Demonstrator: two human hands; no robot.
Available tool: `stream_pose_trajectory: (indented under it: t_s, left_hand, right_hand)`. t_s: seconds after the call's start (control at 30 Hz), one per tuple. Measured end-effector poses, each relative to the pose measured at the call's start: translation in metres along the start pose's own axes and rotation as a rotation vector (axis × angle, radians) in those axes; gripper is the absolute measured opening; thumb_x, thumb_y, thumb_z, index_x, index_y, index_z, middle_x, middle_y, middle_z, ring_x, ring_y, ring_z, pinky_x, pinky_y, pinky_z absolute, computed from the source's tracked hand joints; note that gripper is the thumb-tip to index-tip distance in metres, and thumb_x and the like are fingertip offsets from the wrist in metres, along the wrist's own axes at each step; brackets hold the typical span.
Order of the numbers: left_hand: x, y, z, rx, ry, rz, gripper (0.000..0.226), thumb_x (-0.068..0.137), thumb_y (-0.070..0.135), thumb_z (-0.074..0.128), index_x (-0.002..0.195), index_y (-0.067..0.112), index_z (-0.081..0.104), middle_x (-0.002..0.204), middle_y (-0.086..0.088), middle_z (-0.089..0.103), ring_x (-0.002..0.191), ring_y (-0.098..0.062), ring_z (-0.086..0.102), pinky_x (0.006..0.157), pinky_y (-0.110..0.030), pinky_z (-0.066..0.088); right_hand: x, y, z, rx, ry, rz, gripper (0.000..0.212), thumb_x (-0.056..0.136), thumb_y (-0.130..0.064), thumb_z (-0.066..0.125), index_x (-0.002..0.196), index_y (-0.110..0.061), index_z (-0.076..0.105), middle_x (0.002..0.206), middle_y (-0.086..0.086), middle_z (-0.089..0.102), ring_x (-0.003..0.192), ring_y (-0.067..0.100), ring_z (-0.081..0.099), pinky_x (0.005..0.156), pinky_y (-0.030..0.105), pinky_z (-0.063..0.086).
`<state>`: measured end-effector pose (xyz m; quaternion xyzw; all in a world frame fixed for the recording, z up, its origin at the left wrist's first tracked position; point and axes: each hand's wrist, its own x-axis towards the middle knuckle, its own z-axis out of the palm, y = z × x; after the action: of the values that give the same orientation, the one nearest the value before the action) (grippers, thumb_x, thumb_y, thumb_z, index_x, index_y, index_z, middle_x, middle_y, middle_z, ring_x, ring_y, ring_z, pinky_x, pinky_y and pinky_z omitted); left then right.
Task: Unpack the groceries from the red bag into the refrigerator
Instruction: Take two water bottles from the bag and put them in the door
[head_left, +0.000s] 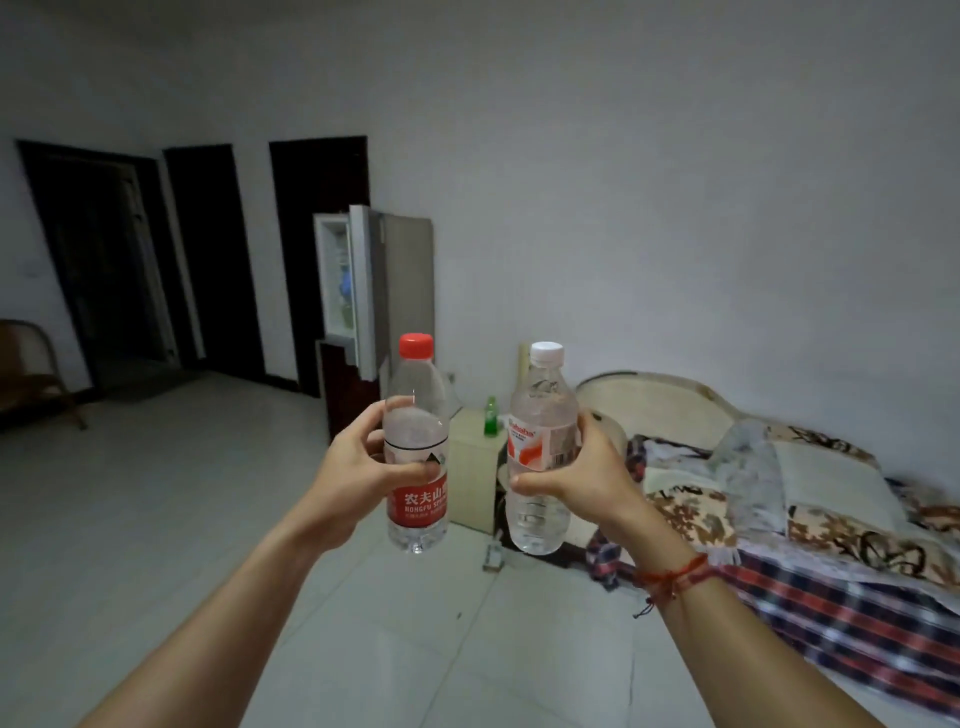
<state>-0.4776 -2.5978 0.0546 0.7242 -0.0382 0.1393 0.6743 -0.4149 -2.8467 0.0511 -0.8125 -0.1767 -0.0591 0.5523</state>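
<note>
The left hand (358, 467) gripped a clear plastic water bottle with a red cap (417, 447), and the right hand (576, 475) a similar white-capped bottle (540, 452), both upright. The carrying step seemed underway; next, they must reach the open grey refrigerator (363, 291), well ahead by the wall.

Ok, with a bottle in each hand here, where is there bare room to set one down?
The pale tiled floor is bare from the dark doorways across to the bed. The small cream cabinet beside the open refrigerator has free top around the green bottle. The bed is crowded with blankets. Both the left hand and right hand are full.
</note>
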Motion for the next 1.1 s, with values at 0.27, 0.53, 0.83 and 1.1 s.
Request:
stream_pose_trajectory:
  t_s: [0.27, 0.53, 0.83, 1.1]
  left_hand:
    - [-0.048, 0.004, -0.108, 0.081, 0.185, -0.013, 0.074, 0.066, -0.005, 0.085, 0.125, 0.031, 0.059, 0.105, -0.007, 0.074, 0.1, -0.026, 0.07, 0.086, -0.043, 0.057]
    - [-0.073, 0.003, -0.161, 0.075, 0.329, -0.032, 0.076, 0.067, -0.007, 0.082, 0.129, 0.031, 0.057, 0.106, -0.007, 0.073, 0.1, -0.025, 0.07, 0.079, -0.036, 0.056]
    - [-0.056, -0.012, -0.171, 0.079, 0.4, -0.042, 0.079, 0.066, -0.004, 0.084, 0.132, 0.029, 0.056, 0.111, -0.012, 0.07, 0.102, -0.029, 0.069, 0.08, -0.039, 0.056]
    - [-0.025, -0.021, -0.158, 0.113, 0.425, -0.033, 0.08, 0.065, 0.001, 0.086, 0.132, 0.032, 0.055, 0.113, -0.01, 0.069, 0.104, -0.028, 0.068, 0.087, -0.047, 0.056]
  right_hand:
    - [0.006, -0.044, 0.109, 0.067, -0.169, -0.095, 0.09, 0.054, -0.023, 0.097, 0.126, -0.038, 0.045, 0.119, -0.008, 0.064, 0.112, 0.018, 0.065, 0.1, 0.05, 0.054]
    - [0.017, -0.064, 0.168, 0.117, -0.288, -0.157, 0.075, 0.057, -0.019, 0.098, 0.108, -0.045, 0.049, 0.107, -0.01, 0.07, 0.098, 0.008, 0.069, 0.082, 0.028, 0.057]
    - [0.048, -0.055, 0.185, 0.158, -0.361, -0.185, 0.071, 0.054, -0.033, 0.099, 0.111, -0.038, 0.057, 0.104, -0.009, 0.075, 0.095, 0.005, 0.072, 0.09, 0.039, 0.059]
    - [0.082, -0.04, 0.181, 0.16, -0.397, -0.212, 0.071, 0.054, -0.035, 0.099, 0.109, -0.045, 0.054, 0.104, -0.013, 0.074, 0.098, 0.007, 0.071, 0.093, 0.044, 0.059]
